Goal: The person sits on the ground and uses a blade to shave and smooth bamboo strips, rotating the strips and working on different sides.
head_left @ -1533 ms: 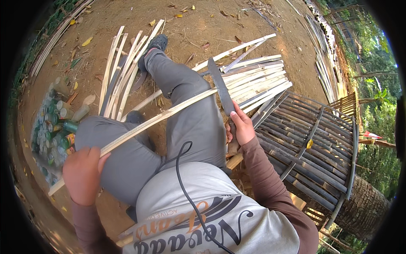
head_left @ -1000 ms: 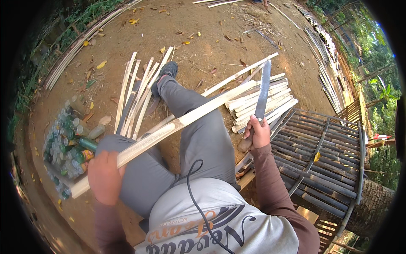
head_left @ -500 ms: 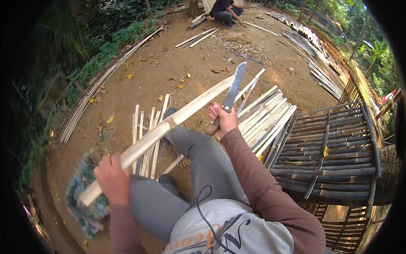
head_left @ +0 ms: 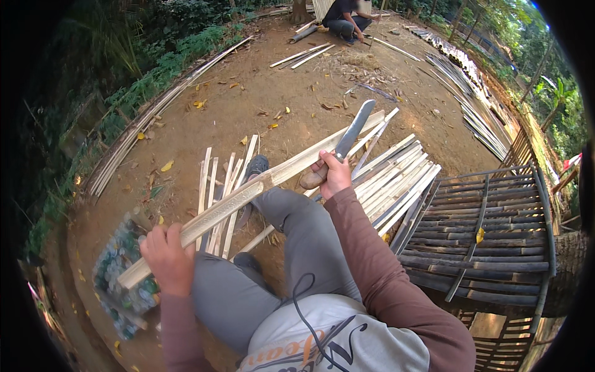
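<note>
In the head view, the left hand (head_left: 168, 257) grips the near end of the strip (head_left: 260, 181), aslant above the ground (head_left: 229, 118); the right hand (head_left: 335, 172) holds the knife (head_left: 355, 128) beside its far part. Knife work seems underway; a cut wants the strip steady.

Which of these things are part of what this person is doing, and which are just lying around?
Part of the job:
strip, in the left hand
knife, in the right hand
strip pile, probably

Apparently just lying about:
bottles, at left
rack, at right
yellow leaf, on the ground
</note>
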Demonstrator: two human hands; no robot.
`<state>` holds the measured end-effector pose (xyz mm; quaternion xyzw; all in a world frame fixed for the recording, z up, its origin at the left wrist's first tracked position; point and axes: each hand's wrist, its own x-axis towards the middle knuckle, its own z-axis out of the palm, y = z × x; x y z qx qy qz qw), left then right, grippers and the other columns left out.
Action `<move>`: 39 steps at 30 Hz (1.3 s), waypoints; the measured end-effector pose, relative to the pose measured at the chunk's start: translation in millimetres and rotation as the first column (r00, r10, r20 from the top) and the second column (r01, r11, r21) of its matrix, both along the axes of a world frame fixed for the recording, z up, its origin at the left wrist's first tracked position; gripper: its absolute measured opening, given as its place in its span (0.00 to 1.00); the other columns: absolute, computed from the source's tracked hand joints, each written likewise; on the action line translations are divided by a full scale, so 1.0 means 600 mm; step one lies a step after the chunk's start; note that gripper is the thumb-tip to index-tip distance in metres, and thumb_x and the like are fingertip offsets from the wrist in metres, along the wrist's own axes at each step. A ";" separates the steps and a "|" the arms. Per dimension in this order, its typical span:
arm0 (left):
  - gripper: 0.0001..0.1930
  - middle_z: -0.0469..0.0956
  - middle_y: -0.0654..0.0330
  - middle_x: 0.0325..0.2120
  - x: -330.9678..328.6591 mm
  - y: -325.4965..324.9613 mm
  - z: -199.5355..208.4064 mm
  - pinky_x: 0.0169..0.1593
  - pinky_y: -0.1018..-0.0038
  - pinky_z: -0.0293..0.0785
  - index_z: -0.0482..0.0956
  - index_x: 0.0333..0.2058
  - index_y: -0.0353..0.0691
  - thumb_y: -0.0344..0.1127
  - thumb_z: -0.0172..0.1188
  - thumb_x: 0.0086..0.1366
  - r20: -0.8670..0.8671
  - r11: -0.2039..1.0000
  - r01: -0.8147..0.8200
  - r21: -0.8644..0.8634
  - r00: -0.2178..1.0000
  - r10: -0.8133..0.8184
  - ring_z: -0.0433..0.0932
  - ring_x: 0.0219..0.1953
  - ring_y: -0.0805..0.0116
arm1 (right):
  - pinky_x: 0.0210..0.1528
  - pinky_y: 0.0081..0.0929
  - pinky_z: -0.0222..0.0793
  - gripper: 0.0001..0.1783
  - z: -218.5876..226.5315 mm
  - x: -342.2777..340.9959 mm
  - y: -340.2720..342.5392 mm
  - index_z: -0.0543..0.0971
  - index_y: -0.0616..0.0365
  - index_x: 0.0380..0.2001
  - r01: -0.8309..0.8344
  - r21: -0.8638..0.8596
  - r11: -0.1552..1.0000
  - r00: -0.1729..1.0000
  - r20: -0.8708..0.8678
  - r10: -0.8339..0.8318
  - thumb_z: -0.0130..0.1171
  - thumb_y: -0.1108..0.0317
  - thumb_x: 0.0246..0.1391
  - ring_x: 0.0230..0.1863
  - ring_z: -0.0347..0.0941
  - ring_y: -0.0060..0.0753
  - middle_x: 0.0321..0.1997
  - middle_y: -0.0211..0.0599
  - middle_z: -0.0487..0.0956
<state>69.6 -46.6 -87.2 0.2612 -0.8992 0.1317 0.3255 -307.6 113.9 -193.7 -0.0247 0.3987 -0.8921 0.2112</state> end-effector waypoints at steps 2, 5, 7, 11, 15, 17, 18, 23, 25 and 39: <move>0.25 0.73 0.56 0.38 0.000 0.009 0.001 0.51 0.58 0.67 0.79 0.43 0.42 0.33 0.79 0.45 0.014 0.992 0.030 0.120 0.999 -0.032 0.74 0.43 0.51 | 0.39 0.38 0.77 0.19 0.013 0.009 0.005 0.66 0.47 0.41 0.024 -0.030 0.999 0.999 -0.035 -0.025 0.68 0.76 0.60 0.36 0.74 0.27 0.37 0.28 0.74; 0.25 0.75 0.54 0.40 0.000 0.015 -0.006 0.52 0.56 0.67 0.79 0.42 0.41 0.35 0.80 0.47 0.095 0.949 0.067 0.308 0.990 -0.100 0.74 0.45 0.48 | 0.39 0.36 0.76 0.18 0.037 0.012 0.017 0.67 0.47 0.40 0.054 -0.057 0.997 0.992 -0.113 -0.060 0.68 0.77 0.60 0.34 0.74 0.26 0.36 0.28 0.74; 0.25 0.75 0.52 0.40 -0.001 0.015 -0.013 0.52 0.55 0.69 0.79 0.42 0.39 0.39 0.80 0.48 0.103 0.903 0.105 0.418 0.981 -0.162 0.74 0.45 0.46 | 0.39 0.35 0.76 0.18 0.058 0.016 0.021 0.67 0.47 0.40 0.039 -0.071 0.997 0.988 -0.149 -0.050 0.68 0.77 0.60 0.35 0.75 0.26 0.36 0.27 0.75; 0.22 0.77 0.52 0.38 -0.020 0.006 0.005 0.49 0.57 0.72 0.79 0.40 0.37 0.42 0.78 0.54 0.075 0.845 0.184 0.502 0.964 -0.254 0.75 0.43 0.46 | 0.39 0.34 0.76 0.18 0.106 0.028 0.024 0.67 0.47 0.40 0.010 -0.098 0.995 0.980 -0.198 -0.029 0.68 0.76 0.61 0.37 0.75 0.25 0.37 0.27 0.76; 0.19 0.81 0.51 0.34 -0.087 0.006 0.026 0.42 0.58 0.75 0.80 0.41 0.34 0.42 0.74 0.61 -0.039 0.613 0.292 0.735 0.919 -0.392 0.80 0.37 0.48 | 0.40 0.35 0.78 0.18 0.131 0.026 0.035 0.69 0.48 0.42 -0.029 -0.081 0.996 0.964 -0.267 0.007 0.69 0.75 0.61 0.39 0.77 0.26 0.38 0.27 0.76; 0.16 0.83 0.51 0.32 -0.106 0.001 0.027 0.40 0.57 0.77 0.81 0.43 0.34 0.41 0.71 0.64 -0.032 0.452 0.236 0.860 0.909 -0.415 0.82 0.35 0.48 | 0.39 0.34 0.79 0.16 0.143 0.030 0.032 0.70 0.49 0.45 -0.039 -0.076 0.996 0.956 -0.292 0.015 0.68 0.73 0.62 0.40 0.78 0.26 0.38 0.28 0.77; 0.15 0.84 0.50 0.32 -0.112 -0.003 0.025 0.39 0.57 0.77 0.82 0.43 0.35 0.41 0.69 0.66 0.006 0.411 0.189 0.892 0.904 -0.428 0.82 0.34 0.47 | 0.38 0.33 0.79 0.16 0.150 0.030 0.037 0.70 0.51 0.46 -0.031 0.008 0.999 0.957 -0.289 0.032 0.68 0.72 0.64 0.40 0.78 0.27 0.40 0.29 0.77; 0.09 0.84 0.48 0.31 -0.099 0.012 0.006 0.38 0.54 0.78 0.83 0.42 0.40 0.39 0.65 0.69 0.081 0.798 0.226 0.559 0.943 -0.324 0.83 0.34 0.43 | 0.28 0.26 0.74 0.13 0.157 0.048 0.105 0.75 0.60 0.45 0.073 0.617 0.784 0.889 -0.397 0.230 0.61 0.61 0.71 0.28 0.79 0.24 0.31 0.34 0.81; 0.08 0.83 0.47 0.31 -0.102 0.019 -0.002 0.37 0.52 0.78 0.83 0.40 0.41 0.38 0.64 0.68 0.135 0.823 0.190 0.535 0.943 -0.305 0.83 0.34 0.43 | 0.25 0.29 0.70 0.15 0.136 0.064 0.138 0.77 0.61 0.38 0.184 0.772 0.608 0.832 -0.452 0.322 0.59 0.58 0.73 0.22 0.76 0.23 0.17 0.32 0.75; 0.03 0.79 0.55 0.27 -0.080 0.041 -0.039 0.37 0.57 0.80 0.78 0.32 0.43 0.32 0.61 0.66 0.295 0.915 0.138 0.379 0.919 -0.261 0.84 0.33 0.51 | 0.35 0.49 0.79 0.21 0.054 -0.054 0.195 0.81 0.54 0.35 0.770 0.636 -0.055 0.401 -0.414 0.817 0.54 0.48 0.72 0.31 0.83 0.52 0.26 0.43 0.84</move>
